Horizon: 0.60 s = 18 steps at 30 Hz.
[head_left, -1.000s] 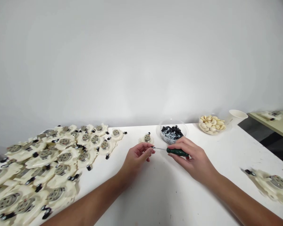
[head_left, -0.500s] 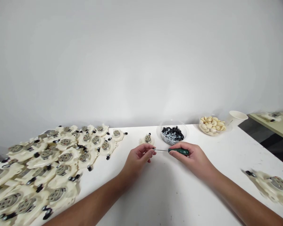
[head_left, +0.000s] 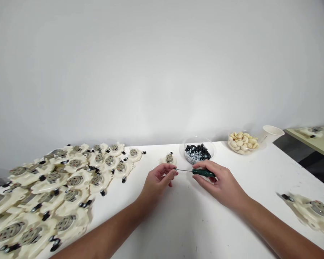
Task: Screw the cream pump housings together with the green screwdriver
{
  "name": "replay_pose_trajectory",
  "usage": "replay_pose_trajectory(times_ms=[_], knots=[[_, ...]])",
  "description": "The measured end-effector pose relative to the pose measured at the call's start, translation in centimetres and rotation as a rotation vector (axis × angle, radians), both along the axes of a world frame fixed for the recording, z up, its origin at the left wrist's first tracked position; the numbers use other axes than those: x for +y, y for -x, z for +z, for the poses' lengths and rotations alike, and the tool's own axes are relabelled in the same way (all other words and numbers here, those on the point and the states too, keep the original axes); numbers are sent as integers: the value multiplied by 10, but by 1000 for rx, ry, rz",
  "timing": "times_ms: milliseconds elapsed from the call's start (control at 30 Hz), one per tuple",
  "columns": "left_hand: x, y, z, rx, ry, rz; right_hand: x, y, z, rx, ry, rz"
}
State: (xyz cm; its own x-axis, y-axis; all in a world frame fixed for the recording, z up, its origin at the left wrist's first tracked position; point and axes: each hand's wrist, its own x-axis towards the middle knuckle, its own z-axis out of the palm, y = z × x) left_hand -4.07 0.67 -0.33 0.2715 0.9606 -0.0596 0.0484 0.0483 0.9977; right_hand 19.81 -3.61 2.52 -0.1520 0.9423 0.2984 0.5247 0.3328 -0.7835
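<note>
My right hand grips the dark green handle of a screwdriver, thumb below and fingers above. Its thin metal shaft points left and meets the fingertips of my left hand. Those fingers are pinched together around the tip; whatever small piece sits between them is too small to make out. Just behind my left hand, a cream plastic part with a round grey motor lies on the white table. A clear bowl holding small black pieces and screws stands behind the screwdriver.
Many similar cream motor housings crowd the table's left side. One more cream housing lies at the right. Toward the back right are a clear bowl of pale oval pieces and a white paper cup. Behind rises a plain wall.
My right hand's fingers have loosened and shifted slightly on the screwdriver handle, which shows more of itself. My left hand stays almost in place.
</note>
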Motion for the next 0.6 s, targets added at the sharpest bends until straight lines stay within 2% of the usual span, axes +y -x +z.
replay_pose_trajectory(times_ms=[200, 333, 467, 600], knots=[[-1, -1, 0, 4, -13, 16, 2, -3, -4, 0, -42, 65], [-2, -1, 0, 0, -18, 23, 6, -5, -8, 46, -18, 34], [-2, 0, -1, -5, -28, 23, 7, -4, -9, 113, 97, -35], [-3, 0, -2, -19, -31, 27, 4, -1, -6, 141, 320, -41]])
